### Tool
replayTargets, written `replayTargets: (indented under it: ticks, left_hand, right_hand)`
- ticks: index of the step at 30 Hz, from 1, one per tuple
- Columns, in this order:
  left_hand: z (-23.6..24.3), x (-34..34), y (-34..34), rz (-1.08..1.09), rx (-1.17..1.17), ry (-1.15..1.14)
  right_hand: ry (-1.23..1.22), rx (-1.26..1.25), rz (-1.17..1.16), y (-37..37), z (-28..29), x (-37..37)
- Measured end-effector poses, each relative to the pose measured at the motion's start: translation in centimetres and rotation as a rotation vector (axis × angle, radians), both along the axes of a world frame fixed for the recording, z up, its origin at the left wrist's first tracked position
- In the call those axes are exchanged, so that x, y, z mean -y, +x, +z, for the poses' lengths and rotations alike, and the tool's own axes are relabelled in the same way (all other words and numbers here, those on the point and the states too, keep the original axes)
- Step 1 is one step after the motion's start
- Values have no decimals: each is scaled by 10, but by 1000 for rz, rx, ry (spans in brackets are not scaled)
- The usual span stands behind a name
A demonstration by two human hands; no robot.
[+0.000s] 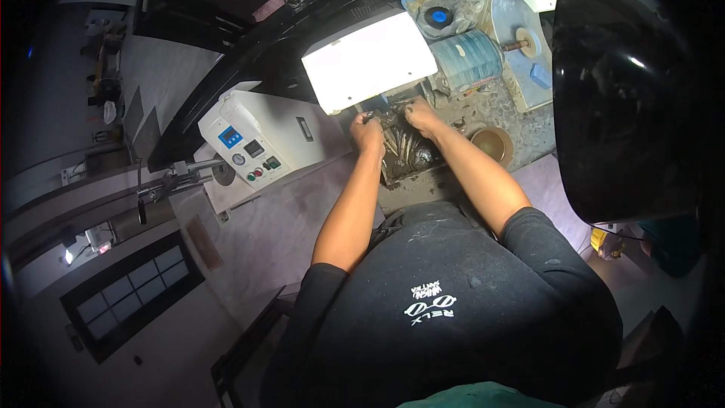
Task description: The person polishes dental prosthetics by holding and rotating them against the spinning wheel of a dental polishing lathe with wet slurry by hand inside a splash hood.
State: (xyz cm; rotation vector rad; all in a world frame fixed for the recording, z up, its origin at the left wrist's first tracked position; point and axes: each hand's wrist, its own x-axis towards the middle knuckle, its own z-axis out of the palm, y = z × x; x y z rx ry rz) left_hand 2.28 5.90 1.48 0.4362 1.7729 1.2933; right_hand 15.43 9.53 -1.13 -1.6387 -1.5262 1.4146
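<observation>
My left hand point(368, 131) and my right hand point(421, 116) reach forward under the lower edge of a bright white hood point(370, 62). Both have their fingers curled in, close to a dark, wet-looking part beneath the hood. What the fingers hold is too small and dark to make out. Just below the hands lies a muddy tray point(390, 174) with several thin, stick-like pieces point(405, 145) in dark sludge. A round brown bowl point(492, 145) stands to the right of my right wrist.
A white control box point(260, 132) with a display and buttons stands at left. Rightward are a blue-green ribbed cylinder point(467, 60), a plastic bag point(461, 11), a pale wheel on a spindle point(528, 43) and a blue block point(541, 75). A glossy black shape point(630, 98) blocks the far right.
</observation>
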Motion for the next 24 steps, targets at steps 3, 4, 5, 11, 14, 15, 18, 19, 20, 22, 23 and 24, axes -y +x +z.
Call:
replayTargets:
  ticks: [3,4,5,11,14,15,18,19,20,22,23,24]
  left_hand:
    - [1,0,-6,49,53,-35]
    - [5,0,-3,42,55,-35]
    - [9,0,-2,17,62,-34]
    - [11,2,-3,-52,78,-5]
    - [-10,-6,-14,5,205,-48]
    - [-19,-8,-20,32,203,-21]
    - [-28,-8,-28,53,188,-73]
    - [-29,-9,-27,39,195,-106]
    - [-22,-11,-19,25,202,-110]
    - [-11,-13,-12,105,222,-263]
    - [-14,-13,-15,109,220,-261]
    - [-15,-13,-18,93,231,-235]
  right_hand:
    - [-250,-118,11,-5,38,-5]
    - [-250,-116,3,-2,36,-4]
    - [-219,-190,-31,1,34,-3]
    - [-227,-412,-171,5,44,5]
    - [-348,-424,-251,-5,40,-2]
    - [-467,-430,-281,-10,40,-3]
    - [-527,-440,-351,-15,55,-1]
    - [-524,-438,-354,-14,48,-1]
    - [-521,-439,-384,-9,35,-3]
    - [-518,-441,-408,-6,23,-4]
    - [-519,-425,-390,-8,24,-4]
    - [-520,-408,-373,-10,24,-4]
